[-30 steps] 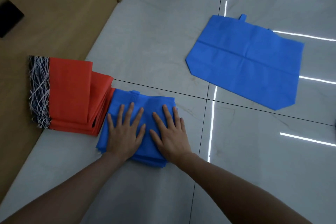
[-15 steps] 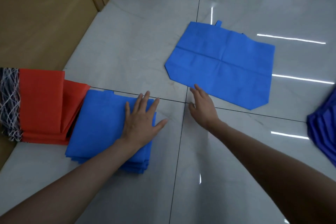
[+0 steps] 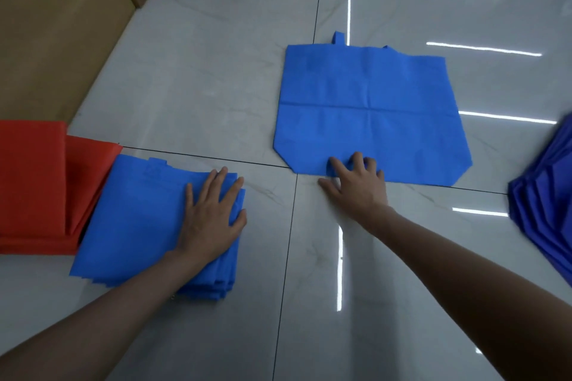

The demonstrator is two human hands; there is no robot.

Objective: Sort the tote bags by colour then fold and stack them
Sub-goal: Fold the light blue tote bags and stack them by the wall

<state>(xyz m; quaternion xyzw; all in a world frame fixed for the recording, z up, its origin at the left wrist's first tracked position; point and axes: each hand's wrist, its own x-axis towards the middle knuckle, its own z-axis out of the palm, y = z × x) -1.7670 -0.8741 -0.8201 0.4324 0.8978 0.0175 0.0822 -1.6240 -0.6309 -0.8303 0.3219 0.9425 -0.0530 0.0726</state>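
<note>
Far left: stack of folded orange-red fabric tote bags on the glossy grey tiled floor, partly cut off by the frame edge. Brown cardboard boxes stand behind it.

Just beside it, touching its right edge: stack of folded bright-blue fabric tote bags, several layers, edges roughly aligned. Left hand lies flat on the stack's right part, palm down, fingers straight and slightly spread, holding nothing.

Right of centre, apart from the stack: one bright-blue tote bag spread flat and unfolded, crease lines across it, a small handle loop sticking out at the far edge. Right hand is at the middle of its near edge, thumb out on the tile, fingers curled on the fabric, gripping that edge. The hands are well apart.

Far right edge: pile of darker blue bags, layered, partly out of frame.
</note>
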